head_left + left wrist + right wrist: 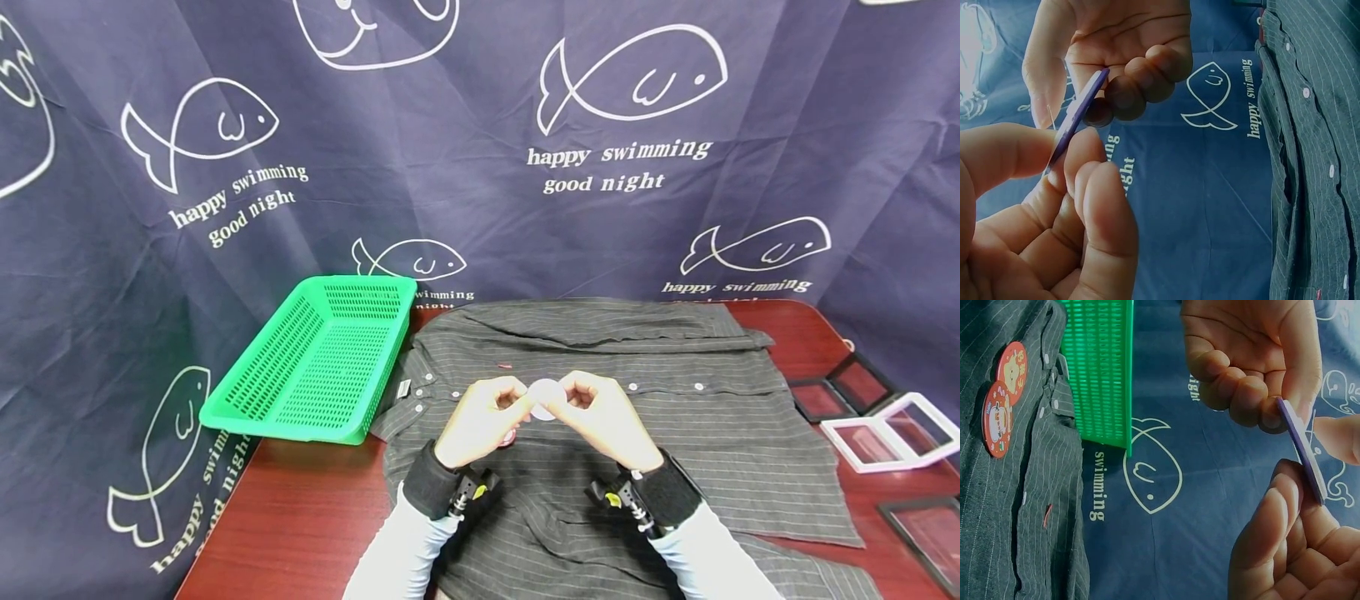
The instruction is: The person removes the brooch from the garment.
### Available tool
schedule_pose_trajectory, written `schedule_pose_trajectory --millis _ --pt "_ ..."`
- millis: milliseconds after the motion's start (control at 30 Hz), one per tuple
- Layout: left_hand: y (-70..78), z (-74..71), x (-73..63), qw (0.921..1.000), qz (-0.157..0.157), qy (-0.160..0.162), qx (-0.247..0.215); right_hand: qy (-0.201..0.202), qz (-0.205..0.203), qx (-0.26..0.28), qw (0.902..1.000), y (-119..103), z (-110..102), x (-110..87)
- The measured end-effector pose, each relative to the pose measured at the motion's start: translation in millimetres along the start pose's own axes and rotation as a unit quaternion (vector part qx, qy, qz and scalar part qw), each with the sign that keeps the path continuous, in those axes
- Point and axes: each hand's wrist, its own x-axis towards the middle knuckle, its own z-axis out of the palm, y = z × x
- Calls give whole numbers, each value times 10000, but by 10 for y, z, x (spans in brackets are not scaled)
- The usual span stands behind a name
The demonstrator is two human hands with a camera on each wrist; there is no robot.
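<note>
Both hands hold a thin round disc (546, 400) with a whitish face and a purple edge (1082, 115) over a dark pinstriped shirt (600, 467). My left hand (483, 417) pinches its left side between thumb and fingertips. At the opposite side the right hand (611, 417) pinches it likewise, the other fingers curled in. A fine, thin line shows beside the disc's pale face in both wrist views. Two red round badges (1011, 372) with printed pictures lie overlapping on the shirt; in the head view the left hand mostly hides them.
A green plastic basket (367, 429) stands at the table's left edge. On the right lie a black folding frame (813, 400), a white folding frame (870, 467) and another dark frame (903, 542). A small red piece (1047, 515) lies on the shirt; a patterned curtain (480, 167) hangs behind.
</note>
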Motion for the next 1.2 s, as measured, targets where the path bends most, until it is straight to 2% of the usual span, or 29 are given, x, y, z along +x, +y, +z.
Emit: schedule_pose_trajectory --millis 200,467,567,833,1200 --pt "32 -2 -5 9997 -18 95 203 -124 0 135 9998 -2 -13 0" --pt "20 -11 -1 10000 -8 5 93 -134 -30 26 9999 1 -27 -5" --pt "-27 2 15 10000 -31 -18 73 -134 -50 -3 9999 -3 -33 -8" --pt "-288 46 70 9997 -132 -170 -107 -275 1 177 9995 8 -43 -5" --pt "-317 41 72 9998 5 -162 -141 -227 -75 100 9997 16 -40 -5"
